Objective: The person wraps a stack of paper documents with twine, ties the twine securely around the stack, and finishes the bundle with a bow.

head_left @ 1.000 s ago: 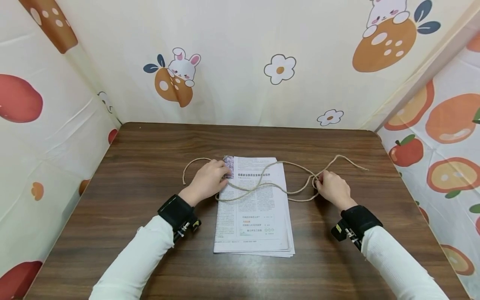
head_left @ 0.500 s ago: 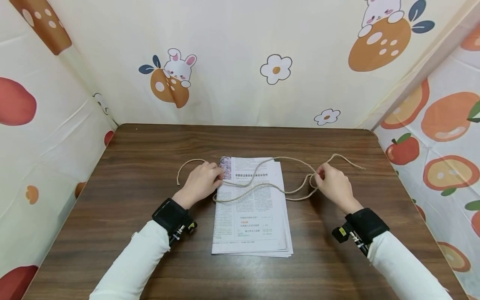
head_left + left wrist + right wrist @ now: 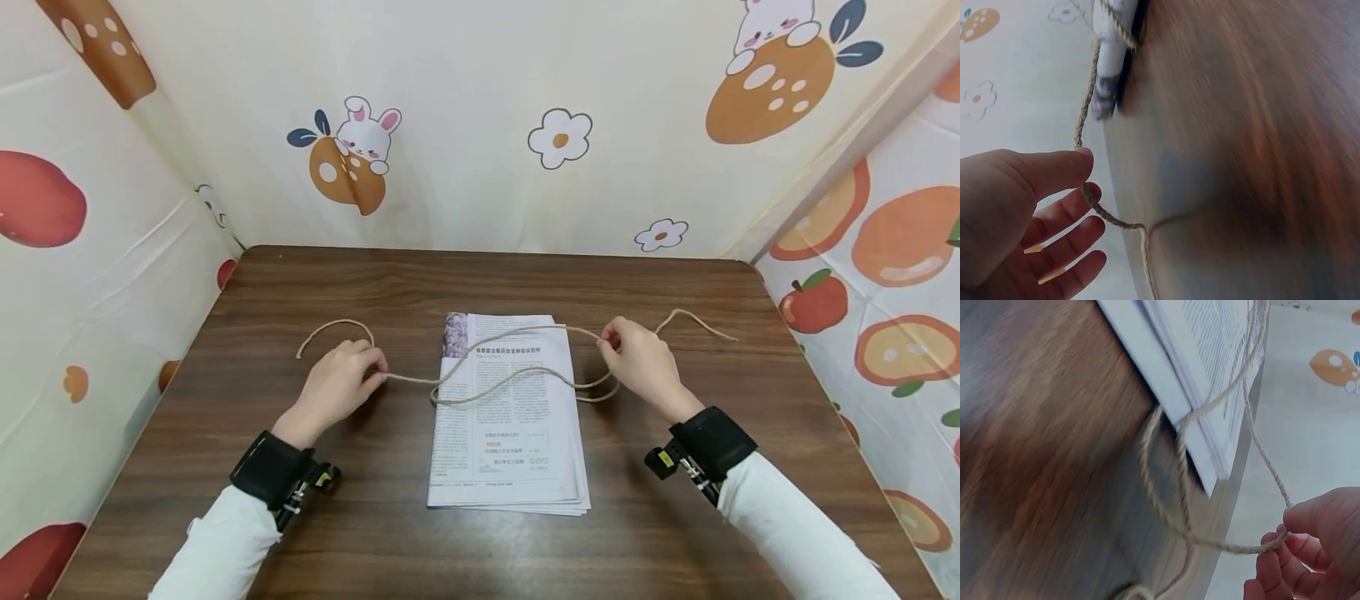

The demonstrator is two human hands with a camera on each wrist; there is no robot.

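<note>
- A person's left hand (image 3: 337, 387) is left of the newspapers, back of the hand facing up, its forearm slanting in from the lower left; thumb and forefinger pinch a thin tan rope (image 3: 408, 380), the other fingers loosely bent
- The right hand (image 3: 641, 358) leans inward near the papers' upper right edge, thumb and fingertips pinching another part of the rope
- Between the hands, folded newspapers (image 3: 459, 467) lie flat and stacked on a brown wooden table (image 3: 360, 550), their sheets slightly fanned at the lower right
- Rope strands cross the upper half of the papers in loose curves; one loose end curls beyond each hand
- Each wrist wears a black band, below which a white sleeve (image 3: 802, 525) covers the forearm
- The left wrist view is blurred, so the rope's far strands there are hard to trace
</note>
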